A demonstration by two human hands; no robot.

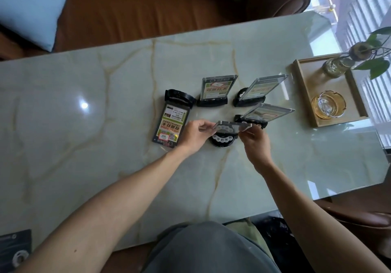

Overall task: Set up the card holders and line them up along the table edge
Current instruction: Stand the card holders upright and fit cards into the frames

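Observation:
A clear acrylic card panel [232,126] hangs level just above a black round base [222,140] with white buttons. My left hand [195,134] pinches its left end and my right hand [255,139] pinches its right end. Three card holders stand upright in black bases: one at the middle [215,90], one to its right [261,89], one nearer me [265,113]. To the left a printed card panel [170,124] lies flat on the table, with a separate black base [179,97] at its far end.
The marble table [84,145] runs left to right, its near edge close to my lap. A wooden tray [355,95] at the right holds an amber glass ashtray [329,104] and a glass vase with a plant [342,63]. A brown sofa with a blue cushion [29,8] lies beyond.

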